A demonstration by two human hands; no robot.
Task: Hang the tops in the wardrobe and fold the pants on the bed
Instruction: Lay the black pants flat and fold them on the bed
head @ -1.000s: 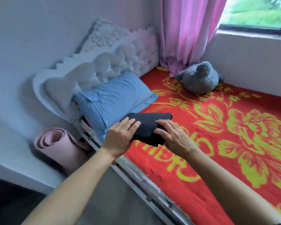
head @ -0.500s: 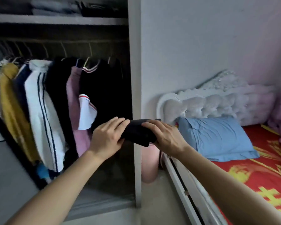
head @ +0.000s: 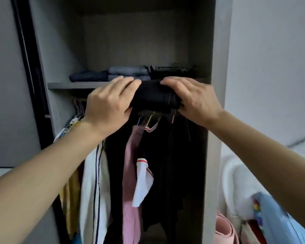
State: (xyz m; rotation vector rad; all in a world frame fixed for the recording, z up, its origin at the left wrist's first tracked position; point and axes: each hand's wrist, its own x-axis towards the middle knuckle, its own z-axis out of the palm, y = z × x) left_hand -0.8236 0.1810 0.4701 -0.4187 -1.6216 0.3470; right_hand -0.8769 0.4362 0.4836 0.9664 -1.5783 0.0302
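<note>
Black cloth, folded into a compact bundle, is sitting between both hands. These folded black pants (head: 154, 96) are being held in the air in front of the wardrobe (head: 217, 85), level with the front edge of its shelf (head: 74, 84). Whether they are touching that edge cannot be told.

Hand state:
- The left hand (head: 107, 104) is gripping the left end of the bundle, with its fingers curling over the top and its thumb going underneath.
- The right hand (head: 192, 101) is gripping the right end in the same way.

Progress, as a judgement: hanging appears to be well advanced, and this pair is looking fully folded. Setting it down on the shelf is probably the step in hand. The bed is lying almost wholly outside the view, so it cannot be told whether more garments are waiting there.

Contents of the wardrobe:
- Upper compartment: a dark blue folded garment (head: 88, 76) is lying at the left. A grey-blue folded stack (head: 128, 71) is lying at the middle, and a dark folded garment (head: 173, 69) at the right. All three are lying toward the front of the shelf.
- Lower compartment: tops are hanging side by side below the shelf. From the left these are a yellow garment (head: 70, 191), a white striped top (head: 90, 182), a pink top (head: 130, 164) and several black tops (head: 174, 164).

Beside the wardrobe, a rolled pink mat (head: 225, 229) is standing on the floor.
</note>
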